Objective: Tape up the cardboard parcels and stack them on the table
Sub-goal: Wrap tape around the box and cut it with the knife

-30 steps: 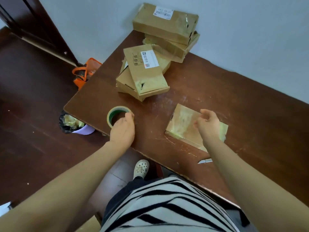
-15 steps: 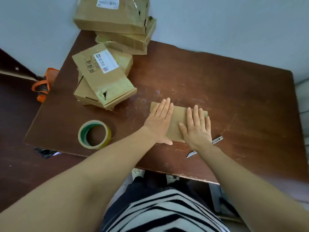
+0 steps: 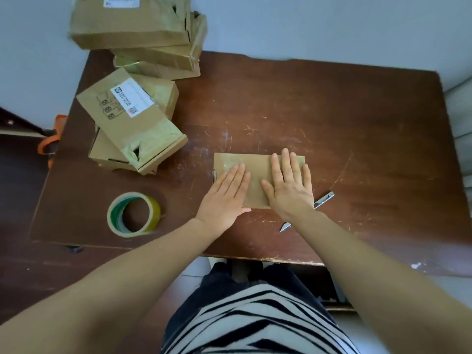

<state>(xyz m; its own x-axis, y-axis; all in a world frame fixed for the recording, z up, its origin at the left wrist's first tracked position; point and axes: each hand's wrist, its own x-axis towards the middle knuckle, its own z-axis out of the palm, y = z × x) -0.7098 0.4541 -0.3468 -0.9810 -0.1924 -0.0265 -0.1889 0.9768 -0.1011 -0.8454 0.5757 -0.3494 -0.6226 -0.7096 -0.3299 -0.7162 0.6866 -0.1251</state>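
Observation:
A flat cardboard parcel (image 3: 255, 166) lies near the front middle of the brown table (image 3: 332, 118). My left hand (image 3: 226, 198) presses flat on its left part with straight fingers. My right hand (image 3: 290, 186) presses flat on its right part, fingers spread. A roll of yellowish tape (image 3: 134, 214) with a green core lies on the table to the left of my hands. A stack of taped parcels (image 3: 132, 123) sits at the left, and a taller stack (image 3: 143, 29) stands at the back left corner against the wall.
A small utility knife (image 3: 323, 200) lies on the table just right of my right wrist. An orange object (image 3: 52, 139) is on the floor beyond the table's left edge. A light wall (image 3: 306, 26) runs behind the table.
My left hand left the tape roll and came onto the parcel beside my right hand. Both hands now lie flat on it, slid a little apart since half a second ago.

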